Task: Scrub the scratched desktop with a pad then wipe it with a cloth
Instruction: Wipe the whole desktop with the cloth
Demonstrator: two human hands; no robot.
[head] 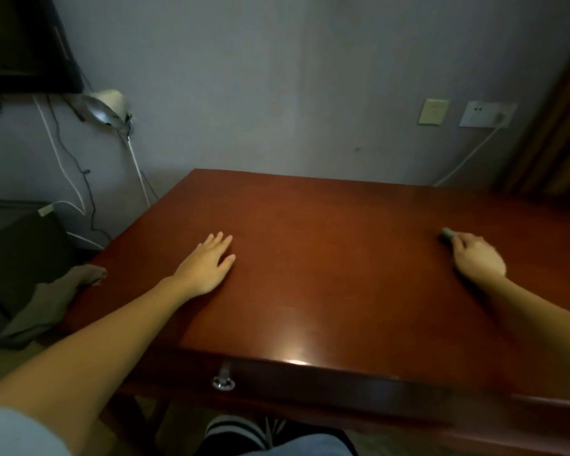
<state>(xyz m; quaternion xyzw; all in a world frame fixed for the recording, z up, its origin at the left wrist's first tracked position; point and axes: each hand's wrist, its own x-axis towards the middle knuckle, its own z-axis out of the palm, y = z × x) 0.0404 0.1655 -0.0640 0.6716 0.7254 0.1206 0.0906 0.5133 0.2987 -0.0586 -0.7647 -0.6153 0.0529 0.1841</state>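
Observation:
The reddish-brown wooden desktop [336, 258] fills the middle of the view. My left hand [208, 264] lies flat on it at the left, fingers straight and together, palm down. At the right, my right hand [477, 258] rests on the desktop with its fingers curled over a small grey-green scrubbing pad [447, 232]. Only the pad's far end shows beyond my fingertips. A brownish cloth [46, 304] hangs over the desk's left corner, partly draped down its side.
A drawer with a metal ring pull [223, 381] runs along the desk's front edge. The wall stands right behind the desk, with sockets [487, 114] and a white cable. A lamp [107, 108], loose cables and a dark cabinet [20, 255] are at the left.

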